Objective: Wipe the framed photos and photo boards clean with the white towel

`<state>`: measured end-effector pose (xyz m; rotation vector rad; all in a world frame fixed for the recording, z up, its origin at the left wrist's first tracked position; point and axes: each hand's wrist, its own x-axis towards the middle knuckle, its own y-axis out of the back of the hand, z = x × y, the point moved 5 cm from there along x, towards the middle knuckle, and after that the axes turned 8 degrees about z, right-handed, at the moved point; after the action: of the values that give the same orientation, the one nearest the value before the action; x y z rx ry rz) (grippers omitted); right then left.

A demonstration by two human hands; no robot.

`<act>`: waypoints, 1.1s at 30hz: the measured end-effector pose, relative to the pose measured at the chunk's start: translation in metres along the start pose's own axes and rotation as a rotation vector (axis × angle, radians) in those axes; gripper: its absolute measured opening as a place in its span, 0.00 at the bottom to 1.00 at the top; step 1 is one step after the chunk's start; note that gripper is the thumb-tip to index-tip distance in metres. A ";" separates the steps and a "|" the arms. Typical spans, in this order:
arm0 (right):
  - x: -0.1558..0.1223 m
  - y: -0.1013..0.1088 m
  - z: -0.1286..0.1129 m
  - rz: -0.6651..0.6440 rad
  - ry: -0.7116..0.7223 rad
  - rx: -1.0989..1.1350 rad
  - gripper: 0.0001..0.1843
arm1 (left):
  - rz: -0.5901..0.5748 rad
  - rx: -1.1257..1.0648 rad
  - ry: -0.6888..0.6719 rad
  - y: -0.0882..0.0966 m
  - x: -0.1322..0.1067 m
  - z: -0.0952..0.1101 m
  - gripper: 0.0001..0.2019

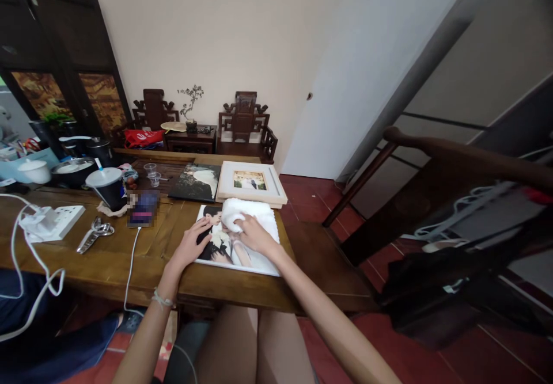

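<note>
A large photo print (263,260) lies flat at the near right end of the wooden table (108,257). My left hand (191,246) rests flat on its left part, fingers spread. My right hand (253,235) presses a bunched white cloth (235,211) onto the upper middle of the print, fingers curled over it. A thin bracelet circles my left wrist.
Behind the print stand a cream picture frame (251,182) and a dark photo (195,181). A phone on a white cable (142,208), scissors (94,234), a power strip (54,221), a lidded cup (107,187) and pots sit to the left. A dark wooden railing (453,156) rises at right.
</note>
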<state>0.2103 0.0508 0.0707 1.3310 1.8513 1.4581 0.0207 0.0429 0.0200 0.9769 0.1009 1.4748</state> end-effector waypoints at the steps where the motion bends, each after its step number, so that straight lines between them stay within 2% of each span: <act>1: 0.001 -0.006 -0.003 0.019 -0.016 -0.020 0.23 | 0.003 0.002 0.003 0.000 0.000 0.000 0.20; 3: -0.009 -0.016 -0.014 0.043 -0.026 -0.060 0.24 | 0.011 0.000 0.002 0.000 0.000 0.000 0.20; 5: -0.031 -0.021 -0.030 0.035 0.002 -0.081 0.24 | 0.018 -0.006 -0.006 0.000 0.000 0.001 0.20; 9: -0.090 -0.010 -0.056 -0.047 0.116 0.027 0.24 | 0.005 0.006 -0.014 0.000 0.001 0.002 0.21; 11: -0.113 0.001 -0.055 -0.092 0.137 0.115 0.24 | -0.002 0.017 -0.009 0.000 0.001 0.003 0.21; 13: -0.124 0.012 -0.041 -0.116 0.109 0.170 0.23 | 0.000 0.018 -0.005 0.000 0.001 0.003 0.20; 15: -0.122 0.020 -0.018 -0.102 0.039 0.185 0.23 | 0.006 0.010 -0.003 0.000 0.001 0.002 0.20; 18: -0.097 0.025 0.017 -0.035 -0.121 0.114 0.22 | 0.014 -0.010 0.000 0.000 0.001 0.001 0.19; 21: -0.059 0.022 0.027 0.044 -0.243 -0.003 0.23 | 0.003 -0.019 -0.002 0.000 0.001 0.002 0.20; 24: -0.026 0.010 0.007 0.093 -0.252 -0.051 0.23 | 0.003 -0.024 0.010 0.002 0.000 0.006 0.21; 27: -0.013 -0.012 -0.026 0.074 -0.164 -0.058 0.23 | 0.083 -0.042 0.027 0.008 -0.001 0.010 0.21; 30: -0.027 -0.029 -0.058 0.004 0.071 0.013 0.22 | 0.174 -0.095 0.051 0.016 -0.001 0.011 0.22; 33: -0.058 -0.026 -0.069 -0.009 0.270 0.164 0.21 | 0.215 -0.130 0.072 0.019 -0.002 0.011 0.23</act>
<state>0.1701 -0.0333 0.0589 1.2464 2.1862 1.5740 0.0124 0.0322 0.0372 0.8497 -0.0496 1.6923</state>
